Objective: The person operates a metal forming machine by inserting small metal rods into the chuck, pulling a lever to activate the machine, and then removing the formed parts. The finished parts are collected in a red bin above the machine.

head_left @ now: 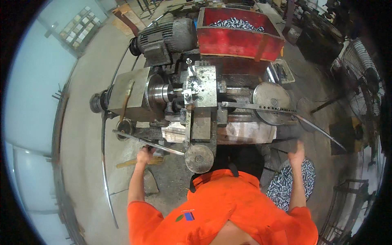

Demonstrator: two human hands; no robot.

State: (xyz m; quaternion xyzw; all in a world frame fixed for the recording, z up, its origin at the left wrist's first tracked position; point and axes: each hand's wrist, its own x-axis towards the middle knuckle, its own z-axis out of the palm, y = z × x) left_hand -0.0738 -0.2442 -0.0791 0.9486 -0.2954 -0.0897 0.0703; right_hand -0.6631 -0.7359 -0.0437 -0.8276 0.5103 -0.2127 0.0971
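In the head view, cannot make out well the fingers of the left hand (145, 155): see them small and bent, just below the slanting metal rod (163, 148); cannot tell how far open, nor if touching or holding anything. Find the right hand (297, 154) blurred, beyond the heap of short metal pieces (281, 190) in the lower right; cannot tell how far open, nor if gripping something. Find this heap partly covered by the right forearm, with its container hardly visible. See the fan (363, 73) only dimly, near the dark rim.

Now counting: see two hands and one machine (206, 83) in the middle. Of round metal plates, count two: one (271, 96) on the right of the machine, one (199, 159) at the right end of the rod. Count one motor (175, 34) and one red box (237, 45) behind, holding more metal pieces (237, 23), too many for counting. Count also one brush (127, 98) on the left housing.
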